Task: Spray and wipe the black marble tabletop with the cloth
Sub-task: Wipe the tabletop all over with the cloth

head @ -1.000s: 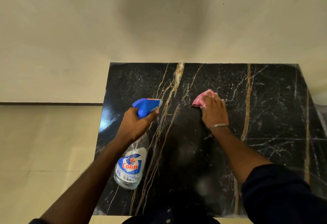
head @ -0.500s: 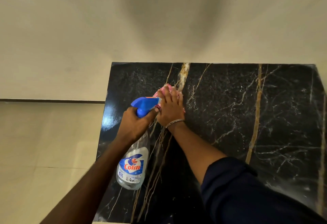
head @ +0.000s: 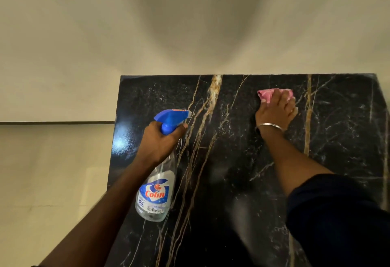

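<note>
Black marble tabletop (head: 242, 172) under wipe: one cloth, one spray bottle, two hands counted.

Head view: one pink cloth (head: 266, 96) is pressed flat on the tabletop near its far edge, right of centre, under the fingers of the right hand (head: 274, 112), which is closed over it; one metal bangle (head: 270, 126) is seen at that wrist, and one dark sleeve (head: 337, 220) below. One clear spray bottle (head: 157, 193) with blue trigger head is gripped at the neck by the left hand (head: 160, 142), held over the tabletop's left part. Against 0.5 s ago, the cloth and right hand are found well to the right, apart from the bottle's nozzle; the bottle's position is little changed.
</note>
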Demonstrator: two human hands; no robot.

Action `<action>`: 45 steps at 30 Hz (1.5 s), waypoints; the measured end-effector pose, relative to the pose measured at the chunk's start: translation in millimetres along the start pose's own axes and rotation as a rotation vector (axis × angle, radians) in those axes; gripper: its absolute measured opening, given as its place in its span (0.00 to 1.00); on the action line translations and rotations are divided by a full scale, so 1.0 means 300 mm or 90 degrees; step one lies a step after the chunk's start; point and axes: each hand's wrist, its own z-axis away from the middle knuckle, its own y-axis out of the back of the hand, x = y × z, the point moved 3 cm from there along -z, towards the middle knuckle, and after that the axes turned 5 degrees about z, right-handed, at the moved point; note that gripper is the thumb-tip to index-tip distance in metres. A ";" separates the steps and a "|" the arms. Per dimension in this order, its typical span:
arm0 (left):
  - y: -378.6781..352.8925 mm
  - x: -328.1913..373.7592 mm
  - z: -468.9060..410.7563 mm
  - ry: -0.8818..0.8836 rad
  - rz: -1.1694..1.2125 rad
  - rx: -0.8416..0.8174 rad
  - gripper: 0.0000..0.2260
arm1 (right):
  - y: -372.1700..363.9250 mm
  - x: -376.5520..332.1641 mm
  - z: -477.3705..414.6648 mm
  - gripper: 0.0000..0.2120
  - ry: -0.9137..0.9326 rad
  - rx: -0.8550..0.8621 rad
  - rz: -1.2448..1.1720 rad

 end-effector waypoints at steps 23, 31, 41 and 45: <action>0.029 0.060 0.103 0.012 0.056 -0.009 0.06 | 0.157 -0.152 0.335 0.24 -0.328 -0.476 -1.160; -0.024 0.126 0.174 -0.009 0.003 -0.053 0.11 | 0.193 -0.011 0.496 0.14 -0.290 -0.490 -1.167; -0.111 0.174 0.255 -0.031 -0.092 0.011 0.10 | 0.253 0.071 0.577 0.28 -0.351 -0.434 -1.203; -0.124 0.198 0.282 0.000 -0.119 0.015 0.10 | 0.286 0.089 0.565 0.28 -0.348 -0.431 -1.193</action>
